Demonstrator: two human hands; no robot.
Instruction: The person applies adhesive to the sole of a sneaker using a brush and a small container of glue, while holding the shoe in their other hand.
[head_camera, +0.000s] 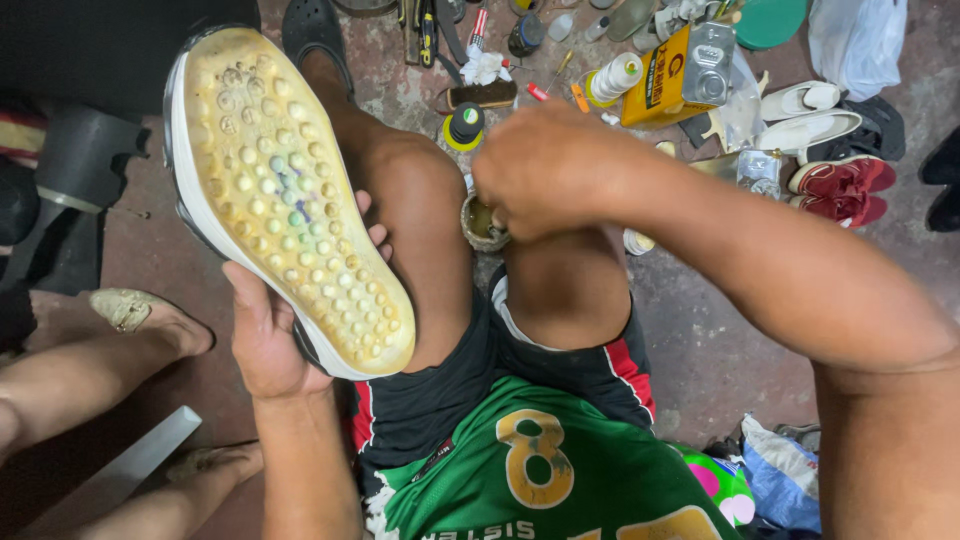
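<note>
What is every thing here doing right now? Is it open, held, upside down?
Shoe: held by the left hand, yellowed studded sole facing up.
Small pot: open, on the floor between the knees, right hand over it.
Yellow tin can: lying on its side.
White bottle: cap on, tipped over.
Red shoes: lying on the floor as a pair.

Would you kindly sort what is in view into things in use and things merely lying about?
In use:
left hand holding the sneaker, sole up
right hand over the small glue pot

Lying about:
yellow can
white bottle
red shoes
white shoes
</note>
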